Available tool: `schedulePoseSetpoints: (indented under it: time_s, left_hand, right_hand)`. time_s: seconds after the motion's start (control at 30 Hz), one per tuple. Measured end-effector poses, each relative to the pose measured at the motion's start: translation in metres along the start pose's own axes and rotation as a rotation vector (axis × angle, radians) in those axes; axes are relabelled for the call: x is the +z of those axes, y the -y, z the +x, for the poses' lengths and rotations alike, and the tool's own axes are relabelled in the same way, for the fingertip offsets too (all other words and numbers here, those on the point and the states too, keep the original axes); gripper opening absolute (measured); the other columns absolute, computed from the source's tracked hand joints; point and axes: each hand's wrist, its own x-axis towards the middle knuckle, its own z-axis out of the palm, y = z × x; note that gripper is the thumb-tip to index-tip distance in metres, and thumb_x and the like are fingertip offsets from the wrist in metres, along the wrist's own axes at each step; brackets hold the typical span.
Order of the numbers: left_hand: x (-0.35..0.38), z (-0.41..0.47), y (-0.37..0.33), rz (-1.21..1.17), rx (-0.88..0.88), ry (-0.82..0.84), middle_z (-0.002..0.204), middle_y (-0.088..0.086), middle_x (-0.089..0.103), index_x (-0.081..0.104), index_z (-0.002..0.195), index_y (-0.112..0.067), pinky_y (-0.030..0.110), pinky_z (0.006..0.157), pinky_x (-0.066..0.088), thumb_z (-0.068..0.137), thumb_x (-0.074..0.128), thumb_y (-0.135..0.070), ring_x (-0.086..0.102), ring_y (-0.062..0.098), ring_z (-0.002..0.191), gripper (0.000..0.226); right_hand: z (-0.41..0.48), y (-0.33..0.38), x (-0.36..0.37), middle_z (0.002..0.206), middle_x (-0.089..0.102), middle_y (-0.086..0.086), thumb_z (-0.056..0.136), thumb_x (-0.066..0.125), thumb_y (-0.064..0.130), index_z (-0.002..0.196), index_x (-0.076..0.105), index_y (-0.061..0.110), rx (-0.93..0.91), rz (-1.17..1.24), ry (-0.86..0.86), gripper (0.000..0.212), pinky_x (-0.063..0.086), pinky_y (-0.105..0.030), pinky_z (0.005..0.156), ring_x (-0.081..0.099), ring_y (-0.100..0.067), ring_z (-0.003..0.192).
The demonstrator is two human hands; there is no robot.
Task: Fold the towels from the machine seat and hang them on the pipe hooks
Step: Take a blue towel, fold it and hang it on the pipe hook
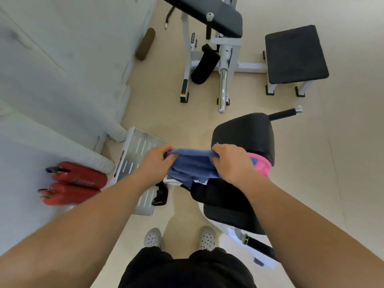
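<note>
Towel (192,166), soft blue, bunched between hands (232,163)

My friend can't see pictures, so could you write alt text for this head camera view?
Seen from above, a person's left hand and right hand stretch a blue towel between them over a black machine seat, where a pink towel lies. Two red fire extinguishers lie by the wall.

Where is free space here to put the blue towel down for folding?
Bare floor lies right of the machine seat, and between the seat and the white bench frame. The seat is crowded by the pink towel; the left side by red extinguishers.
</note>
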Motion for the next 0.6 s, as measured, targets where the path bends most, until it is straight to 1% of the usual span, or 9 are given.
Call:
schedulePoseSetpoints:
  time_s: [0.07, 0.13, 0.2, 0.27, 0.37, 0.43, 0.5, 0.57, 0.6]
  left_hand:
    - [-0.031, -0.016, 0.016, -0.06, -0.039, -0.071, 0.069, -0.002, 0.055, 0.057, 0.08, -0.019, 0.024, 0.058, 0.042, 0.1, 0.056, -0.021, 0.049, 0.012, 0.061, 0.021]
    - [-0.059, -0.032, 0.037, -0.097, -0.064, -0.094, 0.066, -0.004, 0.055, 0.057, 0.077, -0.021, 0.025, 0.058, 0.044, 0.098, 0.059, -0.021, 0.05, 0.012, 0.059, 0.022]
    - [-0.083, -0.045, 0.062, -0.05, -0.078, -0.063, 0.068, -0.004, 0.059, 0.059, 0.077, -0.026, 0.035, 0.063, 0.048, 0.094, 0.062, -0.023, 0.054, 0.017, 0.063, 0.018]
    - [-0.102, -0.056, 0.084, -0.012, -0.11, -0.031, 0.074, 0.001, 0.064, 0.062, 0.081, -0.026, 0.042, 0.069, 0.051, 0.091, 0.064, -0.023, 0.06, 0.024, 0.07, 0.011]
    - [-0.127, -0.074, 0.12, -0.043, -0.183, -0.059, 0.075, 0.003, 0.061, 0.062, 0.082, -0.019, 0.036, 0.068, 0.047, 0.093, 0.064, -0.019, 0.055, 0.02, 0.069, 0.011]
    - [-0.141, -0.088, 0.144, -0.101, -0.208, -0.08, 0.071, 0.002, 0.057, 0.06, 0.082, -0.013, 0.038, 0.067, 0.046, 0.095, 0.062, -0.02, 0.051, 0.018, 0.067, 0.015]
    - [-0.155, -0.099, 0.162, -0.186, -0.215, -0.095, 0.074, 0.005, 0.055, 0.058, 0.087, -0.009, 0.04, 0.069, 0.045, 0.096, 0.056, -0.024, 0.048, 0.016, 0.07, 0.018]
    - [-0.169, -0.107, 0.164, -0.345, -0.229, -0.156, 0.082, 0.007, 0.059, 0.059, 0.092, -0.014, 0.042, 0.073, 0.046, 0.097, 0.05, -0.026, 0.051, 0.016, 0.076, 0.016]
    - [-0.177, -0.109, 0.161, -0.473, -0.241, -0.196, 0.082, 0.004, 0.06, 0.059, 0.093, -0.016, 0.039, 0.073, 0.045, 0.097, 0.047, -0.024, 0.051, 0.015, 0.078, 0.014]
  right_hand:
    - [0.01, 0.034, -0.012, 0.069, 0.054, -0.003, 0.097, 0.045, 0.018, 0.082, 0.049, 0.016, -0.054, 0.041, -0.057, 0.016, 0.043, -0.04, 0.065, 0.054, -0.03, 0.069]
    - [0.017, 0.07, -0.021, 0.069, 0.057, -0.003, 0.099, 0.045, 0.021, 0.084, 0.053, 0.015, -0.086, 0.142, -0.118, 0.018, 0.043, -0.04, 0.063, 0.054, -0.028, 0.068]
    - [0.023, 0.105, -0.028, 0.075, 0.062, -0.003, 0.102, 0.044, 0.026, 0.092, 0.06, 0.018, -0.132, 0.207, -0.16, 0.02, 0.047, -0.04, 0.065, 0.056, -0.025, 0.07]
    - [0.028, 0.141, -0.03, 0.074, 0.062, -0.002, 0.102, 0.043, 0.025, 0.093, 0.061, 0.02, -0.173, 0.246, -0.188, 0.021, 0.048, -0.041, 0.063, 0.057, -0.024, 0.068]
    - [0.035, 0.195, -0.03, 0.067, 0.056, 0.0, 0.101, 0.042, 0.025, 0.083, 0.055, 0.021, -0.181, 0.336, -0.243, 0.022, 0.042, -0.038, 0.057, 0.054, -0.022, 0.063]
    - [0.037, 0.23, -0.031, 0.068, 0.056, 0.002, 0.1, 0.044, 0.026, 0.081, 0.055, 0.023, -0.19, 0.382, -0.272, 0.022, 0.039, -0.035, 0.058, 0.054, -0.022, 0.065]
    - [0.039, 0.264, -0.034, 0.068, 0.057, 0.002, 0.098, 0.046, 0.025, 0.082, 0.059, 0.021, -0.219, 0.41, -0.311, 0.021, 0.04, -0.036, 0.06, 0.054, -0.022, 0.067]
    - [0.039, 0.293, -0.038, 0.067, 0.058, 0.001, 0.097, 0.049, 0.023, 0.08, 0.061, 0.019, -0.226, 0.478, -0.36, 0.021, 0.043, -0.038, 0.06, 0.054, -0.021, 0.067]
    - [0.04, 0.305, -0.041, 0.07, 0.06, 0.001, 0.097, 0.05, 0.025, 0.083, 0.062, 0.02, -0.209, 0.506, -0.373, 0.019, 0.045, -0.038, 0.062, 0.056, -0.021, 0.069]
